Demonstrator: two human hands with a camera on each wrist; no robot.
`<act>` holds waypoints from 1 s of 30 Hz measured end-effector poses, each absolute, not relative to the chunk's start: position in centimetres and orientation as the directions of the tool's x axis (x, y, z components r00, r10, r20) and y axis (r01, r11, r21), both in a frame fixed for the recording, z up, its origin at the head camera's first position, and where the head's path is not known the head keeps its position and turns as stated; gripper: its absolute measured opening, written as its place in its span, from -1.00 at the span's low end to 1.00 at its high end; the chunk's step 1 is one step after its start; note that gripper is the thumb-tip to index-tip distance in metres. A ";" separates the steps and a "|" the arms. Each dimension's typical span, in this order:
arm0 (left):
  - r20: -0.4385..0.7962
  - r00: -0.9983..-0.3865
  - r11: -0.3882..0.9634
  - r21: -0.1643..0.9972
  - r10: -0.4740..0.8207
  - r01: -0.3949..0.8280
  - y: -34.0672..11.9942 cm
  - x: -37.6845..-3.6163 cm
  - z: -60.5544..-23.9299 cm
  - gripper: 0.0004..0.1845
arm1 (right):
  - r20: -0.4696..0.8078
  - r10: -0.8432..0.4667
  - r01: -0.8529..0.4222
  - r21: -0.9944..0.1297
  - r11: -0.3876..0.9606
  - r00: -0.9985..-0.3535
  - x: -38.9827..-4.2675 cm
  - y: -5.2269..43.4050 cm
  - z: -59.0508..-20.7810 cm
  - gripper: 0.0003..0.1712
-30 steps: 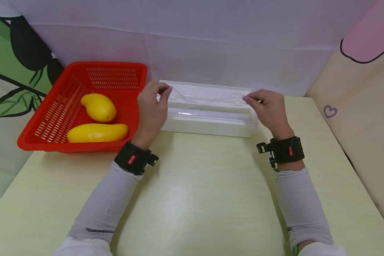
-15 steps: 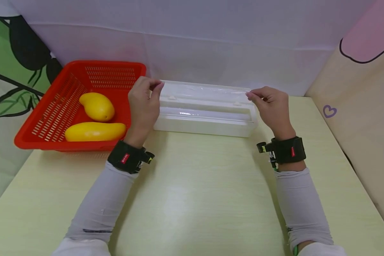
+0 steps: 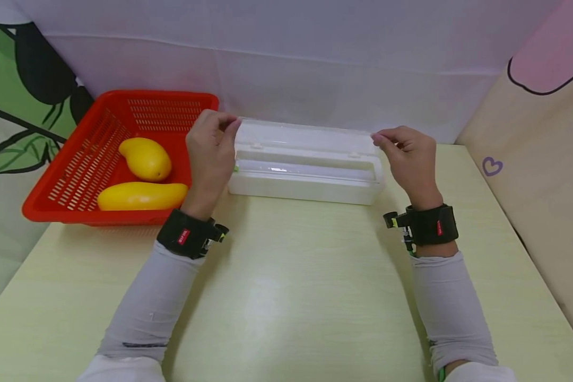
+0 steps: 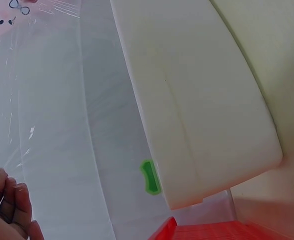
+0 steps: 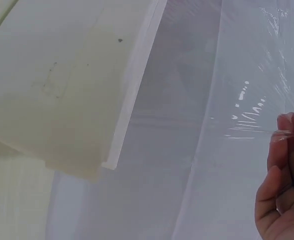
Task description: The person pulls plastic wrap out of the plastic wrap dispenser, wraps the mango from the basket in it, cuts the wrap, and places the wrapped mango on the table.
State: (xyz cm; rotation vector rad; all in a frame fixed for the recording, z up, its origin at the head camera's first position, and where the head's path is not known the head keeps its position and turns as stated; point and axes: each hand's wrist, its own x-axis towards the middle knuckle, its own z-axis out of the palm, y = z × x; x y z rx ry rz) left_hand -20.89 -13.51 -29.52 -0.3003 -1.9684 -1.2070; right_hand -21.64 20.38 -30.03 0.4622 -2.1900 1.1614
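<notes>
Your left hand [image 3: 213, 146] and right hand [image 3: 409, 157] each pinch a corner of the cling film [image 3: 305, 139], stretched taut between your fingertips above the white dispenser box [image 3: 305, 178], centre frame.

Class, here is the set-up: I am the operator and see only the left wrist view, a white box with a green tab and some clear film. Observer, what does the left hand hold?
Observer: The left hand pinches one end of the plastic film above the white dispenser box.
Operator: And the other end?
Observer: The right hand pinches it, by the box's right end.
Operator: What is the red thing at my frame's bottom edge?
Observer: A red basket left of the box, holding two yellow mangoes.
</notes>
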 end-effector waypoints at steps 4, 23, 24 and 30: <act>0.715 -0.671 0.526 0.655 -0.198 0.543 -13.6 -20.7 -29.2 -0.75 | 0.660 0.008 -0.548 -0.630 0.551 -0.751 -21.6 20.3 -30.0 -0.88; 0.750 -0.631 0.512 0.628 -0.199 0.585 -14.0 -20.1 -28.0 -0.69 | 0.722 0.071 -0.596 -0.618 0.512 -0.688 -21.3 19.9 -29.4 -0.90; 0.759 -0.622 0.516 0.618 -0.193 0.593 -14.1 -20.1 -28.0 -0.69 | 0.729 0.072 -0.602 -0.613 0.512 -0.681 -21.4 19.9 -29.4 -0.90; 0.806 -0.570 0.541 0.555 -0.159 0.632 -14.4 -20.0 -27.8 -0.68 | 0.783 0.029 -0.664 -0.545 0.512 -0.621 -21.3 20.0 -29.2 -0.86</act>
